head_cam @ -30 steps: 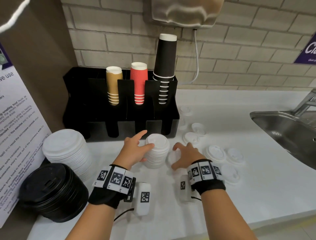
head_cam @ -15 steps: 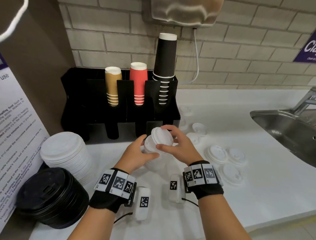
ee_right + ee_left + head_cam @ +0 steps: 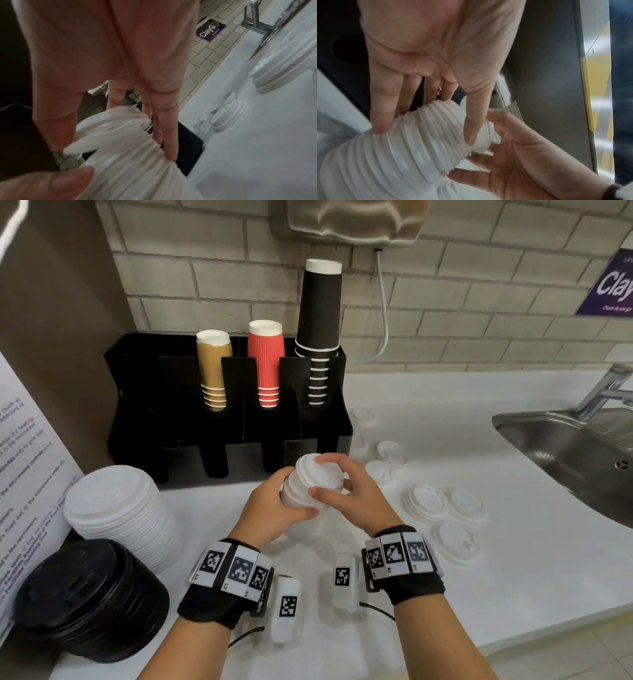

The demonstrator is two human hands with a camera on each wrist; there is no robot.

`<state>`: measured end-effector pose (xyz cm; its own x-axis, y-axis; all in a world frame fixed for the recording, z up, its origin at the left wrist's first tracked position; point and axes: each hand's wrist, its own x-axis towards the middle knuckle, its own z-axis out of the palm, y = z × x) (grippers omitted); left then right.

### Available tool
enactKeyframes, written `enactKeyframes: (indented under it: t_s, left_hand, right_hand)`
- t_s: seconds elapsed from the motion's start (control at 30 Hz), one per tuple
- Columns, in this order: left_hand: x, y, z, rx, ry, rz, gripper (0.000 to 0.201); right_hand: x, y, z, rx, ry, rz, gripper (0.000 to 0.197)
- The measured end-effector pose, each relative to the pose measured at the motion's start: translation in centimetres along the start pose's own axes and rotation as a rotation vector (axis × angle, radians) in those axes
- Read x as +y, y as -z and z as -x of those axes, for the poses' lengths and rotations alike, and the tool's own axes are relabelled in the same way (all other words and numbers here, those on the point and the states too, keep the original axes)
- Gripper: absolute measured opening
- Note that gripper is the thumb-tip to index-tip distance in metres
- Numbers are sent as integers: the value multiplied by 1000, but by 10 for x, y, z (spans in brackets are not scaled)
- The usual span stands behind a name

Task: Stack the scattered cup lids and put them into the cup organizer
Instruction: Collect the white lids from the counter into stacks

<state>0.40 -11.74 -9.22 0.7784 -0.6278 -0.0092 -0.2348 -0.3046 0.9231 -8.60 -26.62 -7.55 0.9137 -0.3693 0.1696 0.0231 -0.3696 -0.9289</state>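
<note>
A stack of small white cup lids (image 3: pixel 313 486) is held tilted above the counter, just in front of the black cup organizer (image 3: pixel 226 412). My left hand (image 3: pixel 274 505) grips its lower part, thumb across the front. My right hand (image 3: pixel 346 491) curls over its top end. The left wrist view shows the ribbed lid stack (image 3: pixel 406 146) between the fingers of both hands. The right wrist view shows the lid stack (image 3: pixel 123 155) under my fingers. Several loose white lids (image 3: pixel 426 501) lie scattered on the counter to the right.
The organizer holds tan (image 3: pixel 213 368), red (image 3: pixel 266 361) and black (image 3: pixel 318 330) cup stacks. A large white lid stack (image 3: pixel 116 515) and a black lid stack (image 3: pixel 85 601) stand at the left. A steel sink (image 3: pixel 575 450) lies at the right.
The lid stack stood on the counter with my right hand on a loose lid beside it. Now both hands hold the stack raised and tilted toward the organizer.
</note>
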Motion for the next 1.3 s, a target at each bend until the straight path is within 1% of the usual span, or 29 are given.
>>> enactKeyframes:
  t_s: [0.1, 0.2, 0.27, 0.37, 0.47, 0.5, 0.6, 0.67, 0.7, 0.73, 0.77, 0.83, 0.87, 0.93, 1.03, 1.2, 1.3]
  left_hand:
    - [-1, -2, 1, 15, -7, 11, 73]
    - [0, -3, 2, 37, 2, 7, 81]
    - [0, -3, 3, 41, -3, 16, 78]
    - [0, -3, 4, 42, -14, 19, 70]
    - [1, -2, 5, 20, -13, 28, 79]
    - [2, -2, 6, 9, -18, 39, 80]
    - [3, -2, 6, -2, -19, 44, 69]
    - [4, -2, 6, -2, -3, 31, 66]
    - [4, -2, 5, -2, 4, 29, 65]
    - [3, -2, 4, -3, 10, 32, 64]
    - [3, -2, 3, -5, 11, 35, 62]
    - [3, -3, 0, -1, 3, 36, 57]
    - [3, -5, -1, 4, -2, 37, 54]
    - [4, -8, -3, 15, -1, 48, 47]
    - [6, -15, -6, 23, 7, 66, 42]
    - [12, -26, -10, 14, 13, 67, 34]
    - [13, -29, -10, 17, 4, 74, 40]
  right_hand:
    - [-2, -1, 1, -50, 23, 63, 40]
    - [-5, -2, 1, -96, 7, 136, 38]
    - [-6, -3, 1, -105, -3, 183, 36]
    - [-8, -4, 1, -105, -7, 192, 34]
    - [-7, -4, 2, -103, -6, 178, 30]
    - [-6, -4, 2, -105, -9, 170, 29]
    - [-6, -4, 2, -123, -28, 161, 29]
    - [-6, 2, 3, -83, -50, 167, 31]
    - [-6, 9, 3, -51, -93, 216, 34]
    - [-6, 18, 4, -36, -176, 322, 38]
    - [-6, 29, 5, -54, -291, 477, 43]
    - [-7, 50, 10, -162, -533, 771, 57]
    - [-7, 58, 13, -214, -625, 852, 62]
    - [-6, 67, 20, -274, -736, 916, 67]
    - [1, 71, 28, -303, -773, 998, 65]
    - [9, 69, 27, -323, -749, 1024, 60]
    - [8, 72, 26, -323, -717, 967, 56]
